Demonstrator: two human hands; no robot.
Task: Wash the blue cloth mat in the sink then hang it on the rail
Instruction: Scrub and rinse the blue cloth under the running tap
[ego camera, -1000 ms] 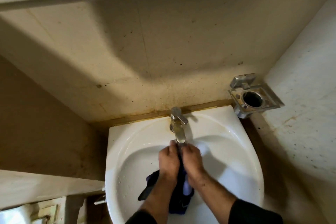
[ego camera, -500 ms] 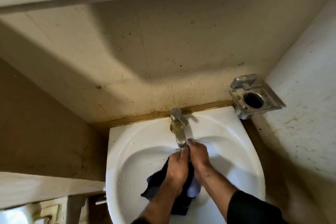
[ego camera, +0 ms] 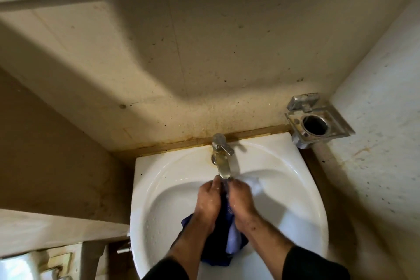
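Both hands, left hand (ego camera: 208, 198) and right hand (ego camera: 239, 196), clench the blue cloth (ego camera: 231, 237) directly under the tap (ego camera: 222, 163), so water would land on it above the sink (ego camera: 159, 188).

The mat (ego camera: 231, 237) is dark blue with paler folds, the sink (ego camera: 302, 191) white, the tap (ego camera: 221, 154) silver, the sleeves (ego camera: 313, 263) black.

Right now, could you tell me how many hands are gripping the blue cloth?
2: the left hand and right hand side by side under the tap, both clutching the blue cloth over the sink.
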